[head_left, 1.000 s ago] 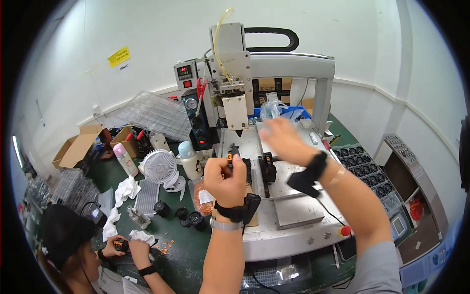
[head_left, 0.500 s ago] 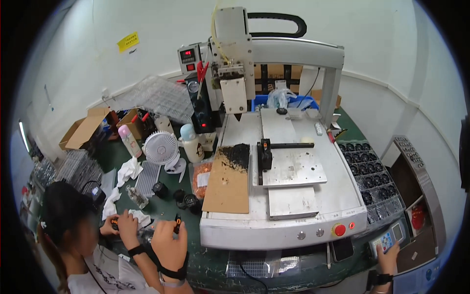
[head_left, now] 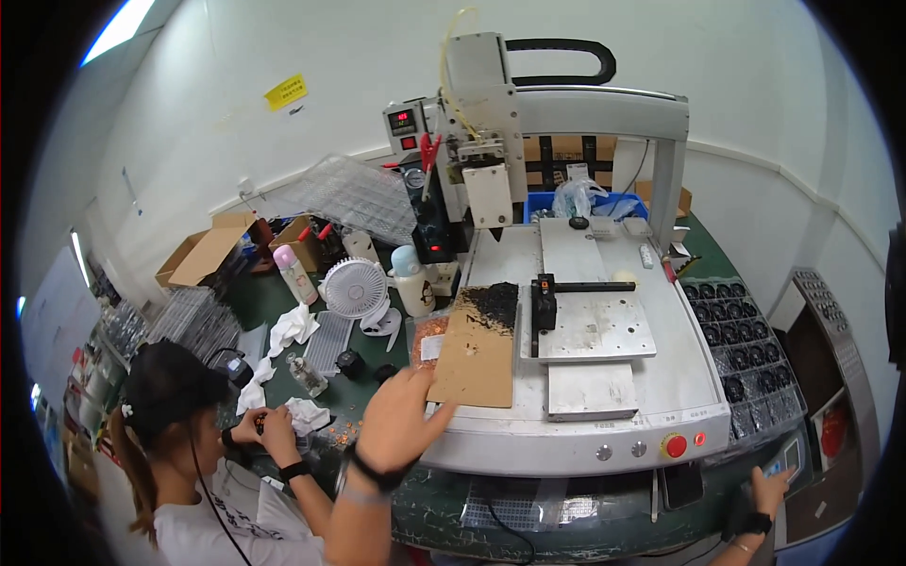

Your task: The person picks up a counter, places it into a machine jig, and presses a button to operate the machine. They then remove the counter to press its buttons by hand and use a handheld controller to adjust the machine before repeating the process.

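My left hand, with a black band on its wrist, reaches over the table at the front left corner of the white benchtop machine. Its thumb stands out to the right; the other fingers are mostly hidden behind the back of the hand, and no held part shows. A round black part lies just beyond it, partly covered. At the far right, my right hand is closed on a handheld keypad controller with a small screen. On the machine's metal plate sits a black clamp fixture with an orange mark.
A co-worker at left handles a small dark part. Nearby are a white fan, bottles, tissues and a glass jar. A brown board lies on the machine. Trays of black parts stand right.
My left hand has moved right and forward; the small black part with an orange mark in its fingers no longer shows. The view has shifted, and my right hand covers more of the controller.
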Motion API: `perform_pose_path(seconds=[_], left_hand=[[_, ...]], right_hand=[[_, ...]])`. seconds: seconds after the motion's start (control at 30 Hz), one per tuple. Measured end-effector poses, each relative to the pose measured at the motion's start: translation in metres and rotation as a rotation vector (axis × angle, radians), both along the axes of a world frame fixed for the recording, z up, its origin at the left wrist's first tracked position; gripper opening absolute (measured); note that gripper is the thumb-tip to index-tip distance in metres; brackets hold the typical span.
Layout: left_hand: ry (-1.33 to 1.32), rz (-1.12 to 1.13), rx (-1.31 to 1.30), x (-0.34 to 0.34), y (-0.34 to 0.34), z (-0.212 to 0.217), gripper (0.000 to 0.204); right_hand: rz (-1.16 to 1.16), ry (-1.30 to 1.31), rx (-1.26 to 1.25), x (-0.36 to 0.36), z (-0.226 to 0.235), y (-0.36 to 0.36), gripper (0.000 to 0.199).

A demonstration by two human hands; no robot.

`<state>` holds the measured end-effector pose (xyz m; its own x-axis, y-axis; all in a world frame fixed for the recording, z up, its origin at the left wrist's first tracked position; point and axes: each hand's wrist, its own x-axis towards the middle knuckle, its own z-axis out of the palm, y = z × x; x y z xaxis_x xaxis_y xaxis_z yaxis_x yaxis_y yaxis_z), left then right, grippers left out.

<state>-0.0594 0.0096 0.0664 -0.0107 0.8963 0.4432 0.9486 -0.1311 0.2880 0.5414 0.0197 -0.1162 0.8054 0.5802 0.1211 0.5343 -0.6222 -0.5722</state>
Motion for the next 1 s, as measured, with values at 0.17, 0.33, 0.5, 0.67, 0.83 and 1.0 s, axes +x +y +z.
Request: perform_pose_path(seconds=[0.17,0.33,0.5,0.67,0.83,1.0], left_hand=[[0.048,0.099,-0.446,0.015,0.102,0.021,0.093],[0.143,0.271,-0.558,0.020,0.165,-0.010,0.118],[-0.246,0.274,-0.441,-0.004,0.183,0.005,0.121],[-0.654,0.280,-0.407,-0.027,0.189,0.018,0.109],[-0.769,0.305,-0.362,-0.035,0.196,0.015,0.109],[-0.531,0.295,-0.315,-0.048,0.186,0.005,0.113]], right_hand=[[0.127,0.347,0.584,0.105,-0.064,-0.054,0.066],[0.036,0.394,0.974,-0.037,0.066,-0.094,0.047],[1.049,1.188,1.062,-0.103,0.158,-0.077,0.069],[1.727,1.356,1.019,-0.183,0.194,-0.006,0.088],[1.717,1.768,1.040,-0.234,0.194,0.016,0.091],[1.308,1.839,1.081,-0.271,0.182,0.034,0.066]])
